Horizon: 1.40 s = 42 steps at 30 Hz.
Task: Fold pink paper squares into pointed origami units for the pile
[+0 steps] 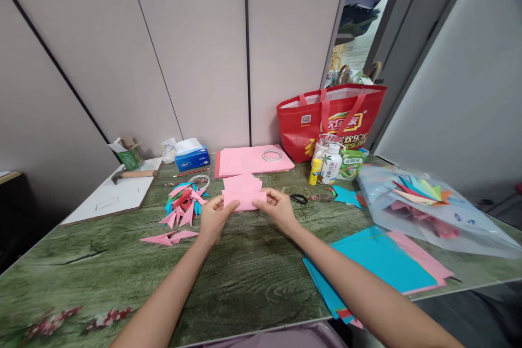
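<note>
My left hand [215, 217] and my right hand [277, 207] each pinch one end of a small pink paper rectangle [245, 199], holding it just above the green wood-grain table [244, 272]. More small pink paper pieces [241, 182] lie right behind it. A pile of folded pink, red and blue paper triangles [183, 204] sits to the left of my left hand. Black scissors [299, 199] lie just right of my right hand.
A stack of pink sheets [244, 162] with a tape ring [272, 155] lies at the back. A red bag [330, 119], bottles [329, 164], a glue stick [314, 172], a tissue box [192, 158], a hammer [132, 174], blue and pink sheets [379, 263] and a plastic bag of paper [428, 206] surround them.
</note>
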Each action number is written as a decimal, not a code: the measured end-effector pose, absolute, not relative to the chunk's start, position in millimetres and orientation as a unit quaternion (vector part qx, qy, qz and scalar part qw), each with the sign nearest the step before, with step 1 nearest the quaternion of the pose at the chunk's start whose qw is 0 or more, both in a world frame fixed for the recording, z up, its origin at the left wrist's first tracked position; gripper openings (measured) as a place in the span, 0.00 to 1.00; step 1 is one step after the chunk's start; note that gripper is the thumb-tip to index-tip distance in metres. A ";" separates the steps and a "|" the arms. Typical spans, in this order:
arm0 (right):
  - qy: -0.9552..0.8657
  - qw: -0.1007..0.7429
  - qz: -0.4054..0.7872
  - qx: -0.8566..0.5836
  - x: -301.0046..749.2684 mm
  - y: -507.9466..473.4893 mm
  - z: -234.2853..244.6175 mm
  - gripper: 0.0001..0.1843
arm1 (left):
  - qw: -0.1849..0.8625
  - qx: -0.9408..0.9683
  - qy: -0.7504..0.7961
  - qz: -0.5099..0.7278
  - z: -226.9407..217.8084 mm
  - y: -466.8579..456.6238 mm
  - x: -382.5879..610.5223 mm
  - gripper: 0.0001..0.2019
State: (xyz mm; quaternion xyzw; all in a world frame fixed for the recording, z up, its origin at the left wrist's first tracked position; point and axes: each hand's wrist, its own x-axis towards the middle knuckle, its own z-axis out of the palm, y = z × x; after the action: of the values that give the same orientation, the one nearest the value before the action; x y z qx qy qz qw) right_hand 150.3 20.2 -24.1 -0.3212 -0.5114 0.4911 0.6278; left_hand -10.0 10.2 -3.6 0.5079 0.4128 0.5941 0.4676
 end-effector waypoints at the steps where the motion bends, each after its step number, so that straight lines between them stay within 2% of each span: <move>1: -0.502 0.626 0.501 -0.325 150.6 20.8 -25.0 0.16 | 0.469 0.511 0.406 0.595 -2.4 8.9 -9.3 0.17; 4: -0.493 0.639 0.493 -0.326 151.9 21.9 -27.7 0.21 | 0.489 0.508 0.379 0.599 0.6 4.9 -6.3 0.32; 6: -0.499 0.645 0.478 -0.326 152.3 21.7 -28.6 0.25 | 0.498 0.492 0.383 0.603 0.5 3.9 -4.4 0.37; 8: -0.510 0.633 0.479 -0.331 151.9 20.9 -28.6 0.26 | 0.494 0.476 0.408 0.603 -1.4 4.5 -3.7 0.32; 10: -0.518 0.615 0.488 -0.339 150.9 19.8 -27.8 0.22 | 0.487 0.467 0.432 0.598 -3.9 6.1 -4.2 0.22; 12: -0.523 0.602 0.489 -0.353 149.8 18.6 -26.8 0.18 | 0.483 0.463 0.445 0.595 -5.5 7.6 -5.2 0.17; 18: -0.550 0.590 0.465 -0.364 149.6 17.1 -25.7 0.14 | 0.497 0.457 0.445 0.588 -3.0 6.5 -5.8 0.16; 22: -0.574 0.591 0.434 -0.363 150.7 17.9 -27.7 0.17 | 0.504 0.465 0.446 0.575 -4.1 4.9 -4.1 0.16; 30: -0.567 0.592 0.421 -0.389 151.3 17.2 -27.2 0.13 | 0.496 0.499 0.422 0.572 -2.6 4.9 -4.9 0.15; 42: -0.598 0.586 0.368 -0.405 153.4 17.9 -30.1 0.13 | 0.502 0.468 0.425 0.590 -4.9 7.3 -7.3 0.10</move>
State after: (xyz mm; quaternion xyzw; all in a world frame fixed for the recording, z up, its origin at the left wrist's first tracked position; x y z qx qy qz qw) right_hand 153.4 17.9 -30.1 -0.4053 -0.5977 0.3676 0.5860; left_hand -7.3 7.3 -4.9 0.4684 0.4249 0.5902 0.5017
